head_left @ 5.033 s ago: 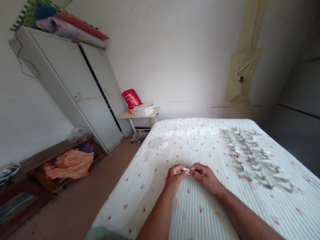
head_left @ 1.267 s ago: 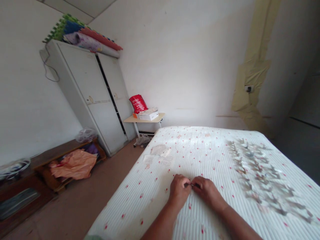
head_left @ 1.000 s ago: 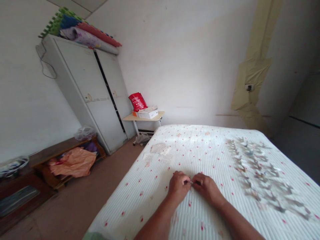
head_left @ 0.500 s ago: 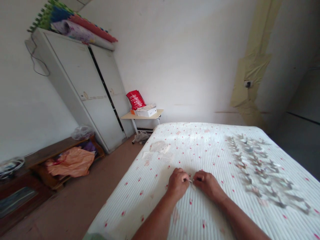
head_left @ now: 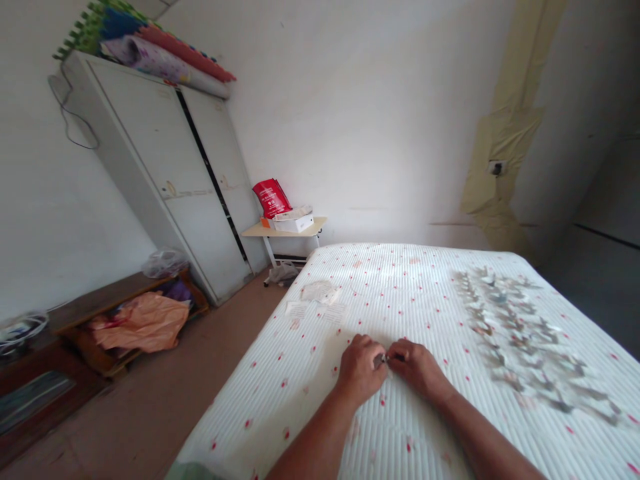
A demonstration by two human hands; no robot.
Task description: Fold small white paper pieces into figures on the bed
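Observation:
Low over the white dotted bedcover (head_left: 300, 413), my left hand (head_left: 363, 368) and my right hand (head_left: 413, 363) meet fingertip to fingertip. Both are closed in a pinch on one small pale paper piece (head_left: 385, 359), mostly hidden by the fingers. Beyond my left hand, flat printed paper pieces (head_left: 320, 293) lie on the cover. Several small folded paper shapes (head_left: 520, 340) stand in rows to the right of my right hand.
A small table (head_left: 255, 231) with a red bag (head_left: 271, 198) and a white box (head_left: 295, 224) stands past the bed's far left corner. At the left are a grey cabinet (head_left: 150, 133) and a low wooden shelf (head_left: 100, 300) with an orange plastic bag (head_left: 150, 323).
My left hand has shifted slightly right, closer to my right hand, and turned a little. My right hand has barely moved.

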